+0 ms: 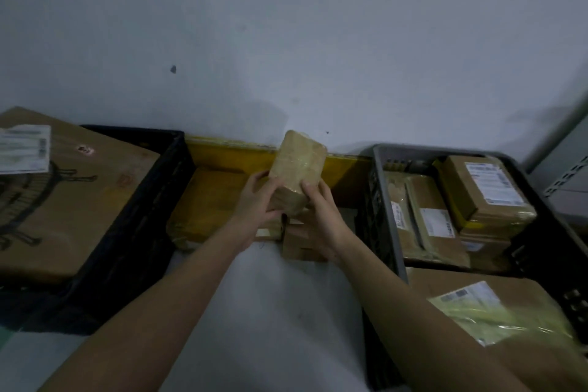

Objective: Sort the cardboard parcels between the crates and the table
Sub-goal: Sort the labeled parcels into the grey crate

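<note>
A small tape-wrapped cardboard parcel is held upright above the white table. My left hand grips its lower left side and my right hand grips its lower right side. Beneath my hands lie a flat yellow-taped parcel and a small brown box on the table. On the left stands a black crate with a large flat parcel on top. The dark crate on the right holds several labelled parcels.
A grey-white wall rises directly behind the table. A large parcel with a label under yellowish plastic lies at the near right. A metal shelf shows at the far right edge.
</note>
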Demonstrator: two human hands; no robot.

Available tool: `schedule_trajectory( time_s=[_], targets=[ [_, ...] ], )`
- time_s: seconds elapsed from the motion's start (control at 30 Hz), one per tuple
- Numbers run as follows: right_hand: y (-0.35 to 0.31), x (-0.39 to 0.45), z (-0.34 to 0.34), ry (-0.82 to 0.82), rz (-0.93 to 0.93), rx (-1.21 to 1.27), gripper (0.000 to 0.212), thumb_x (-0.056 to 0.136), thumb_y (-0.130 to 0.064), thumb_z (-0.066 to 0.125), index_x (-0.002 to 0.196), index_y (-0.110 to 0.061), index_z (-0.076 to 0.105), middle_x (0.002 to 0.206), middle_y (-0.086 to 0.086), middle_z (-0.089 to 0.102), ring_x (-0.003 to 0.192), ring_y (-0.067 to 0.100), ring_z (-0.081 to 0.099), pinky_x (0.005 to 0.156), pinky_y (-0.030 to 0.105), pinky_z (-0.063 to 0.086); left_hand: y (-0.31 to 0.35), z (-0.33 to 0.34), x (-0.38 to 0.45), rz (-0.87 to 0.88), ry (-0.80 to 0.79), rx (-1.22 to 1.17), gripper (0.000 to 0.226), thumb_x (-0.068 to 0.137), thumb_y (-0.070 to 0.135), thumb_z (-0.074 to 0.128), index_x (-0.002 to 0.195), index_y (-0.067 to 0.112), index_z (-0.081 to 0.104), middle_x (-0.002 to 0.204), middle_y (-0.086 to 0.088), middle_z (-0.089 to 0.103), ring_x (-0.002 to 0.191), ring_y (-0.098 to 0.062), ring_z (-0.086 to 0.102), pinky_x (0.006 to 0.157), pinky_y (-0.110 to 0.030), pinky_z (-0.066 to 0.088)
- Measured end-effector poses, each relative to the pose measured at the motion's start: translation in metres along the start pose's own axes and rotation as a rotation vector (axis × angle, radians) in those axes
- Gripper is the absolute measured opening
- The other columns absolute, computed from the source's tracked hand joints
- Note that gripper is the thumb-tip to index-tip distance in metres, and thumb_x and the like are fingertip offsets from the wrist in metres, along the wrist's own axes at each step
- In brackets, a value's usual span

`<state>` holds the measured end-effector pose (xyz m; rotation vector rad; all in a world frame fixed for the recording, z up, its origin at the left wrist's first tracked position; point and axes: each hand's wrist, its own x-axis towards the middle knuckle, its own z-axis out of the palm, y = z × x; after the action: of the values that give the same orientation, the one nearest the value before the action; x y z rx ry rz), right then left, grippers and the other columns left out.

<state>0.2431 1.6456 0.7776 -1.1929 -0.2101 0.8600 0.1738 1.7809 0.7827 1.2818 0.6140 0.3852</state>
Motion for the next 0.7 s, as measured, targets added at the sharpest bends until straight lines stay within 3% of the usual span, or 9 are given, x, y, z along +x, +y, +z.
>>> schedule_trajectory(
  time_s=[0.1, 0.2, 0.33, 0.43, 0.57, 0.63, 0.7],
  targets=[
    [-0.015, -0.015, -0.004, 0.095, -0.115, 0.010, 0.069, 0.086, -0.045, 0.073, 0.146, -0.038, 0.041, 0.129, 0.000, 0.062, 0.111, 0.028, 0.067, 0.090, 0.052, 0.058, 0.014, 0.019, -0.013, 0.001, -0.034, -0.012, 0.045, 0.090, 0.036, 0.066, 0.129, 0.019, 0.054, 0.122, -0.007, 0.065, 0.099, -0.020, 0.071, 0.076, -0.036, 0.060],
    [-0.030, -0.026, -0.015, 0.282, -0.276, -0.227, 0.076, 0.080, -0.041, 0.080, 0.146, -0.034, 0.042, 0.136, 0.004, 0.054, 0.119, 0.024, 0.058, 0.098, 0.047, 0.053, 0.034, 0.039, -0.020, 0.129, 0.041, 0.196, 0.036, 0.090, 0.041, 0.065, 0.124, 0.032, 0.057, 0.118, 0.000, 0.066, 0.099, -0.016, 0.068, 0.072, -0.031, 0.056],
    [-0.043, -0.050, -0.029, 0.443, -0.547, -0.747, 0.077, 0.074, -0.045, 0.079, 0.143, -0.035, 0.044, 0.140, 0.004, 0.036, 0.120, 0.015, 0.028, 0.098, 0.029, 0.032, 0.048, 0.073, -0.034, 0.082, -0.071, 0.098, 0.066, 0.073, 0.043, 0.082, 0.130, 0.042, 0.049, 0.123, 0.000, 0.067, 0.106, -0.021, 0.068, 0.079, -0.043, 0.060],
    [-0.051, -0.068, -0.035, 0.458, -0.707, -0.908, 0.079, 0.074, -0.048, 0.078, 0.143, -0.031, 0.044, 0.145, 0.006, 0.032, 0.125, 0.018, 0.025, 0.099, 0.028, 0.028, 0.045, 0.091, -0.044, 0.116, 0.000, 0.075, 0.077, 0.073, 0.034, 0.086, 0.135, 0.042, 0.041, 0.122, -0.002, 0.067, 0.103, -0.022, 0.070, 0.063, -0.035, 0.058],
    [-0.074, -0.088, -0.054, 0.363, -0.713, -0.785, 0.076, 0.080, -0.053, 0.072, 0.146, -0.035, 0.038, 0.134, -0.011, 0.036, 0.128, 0.014, 0.034, 0.105, 0.032, 0.036, 0.043, 0.099, -0.056, 0.144, 0.030, -0.040, 0.065, 0.076, 0.024, 0.084, 0.126, 0.046, 0.048, 0.117, -0.008, 0.070, 0.094, -0.025, 0.073, 0.063, -0.038, 0.058],
    [-0.083, -0.099, -0.066, 0.277, -0.639, -0.641, 0.072, 0.083, -0.044, 0.074, 0.145, -0.035, 0.038, 0.132, -0.014, 0.045, 0.125, 0.010, 0.048, 0.106, 0.038, 0.045, 0.043, 0.099, -0.065, 0.173, -0.008, -0.042, 0.068, 0.071, 0.024, 0.085, 0.125, 0.048, 0.052, 0.119, -0.009, 0.068, 0.098, -0.026, 0.072, 0.067, -0.041, 0.059],
    [-0.087, -0.110, -0.076, 0.187, -0.608, -0.540, 0.067, 0.085, -0.033, 0.076, 0.142, -0.035, 0.042, 0.126, -0.015, 0.060, 0.113, 0.005, 0.060, 0.097, 0.040, 0.053, 0.042, 0.103, -0.073, 0.199, -0.033, -0.002, 0.076, 0.059, 0.031, 0.089, 0.124, 0.051, 0.054, 0.123, -0.008, 0.065, 0.105, -0.028, 0.069, 0.071, -0.043, 0.060]
  ],
)
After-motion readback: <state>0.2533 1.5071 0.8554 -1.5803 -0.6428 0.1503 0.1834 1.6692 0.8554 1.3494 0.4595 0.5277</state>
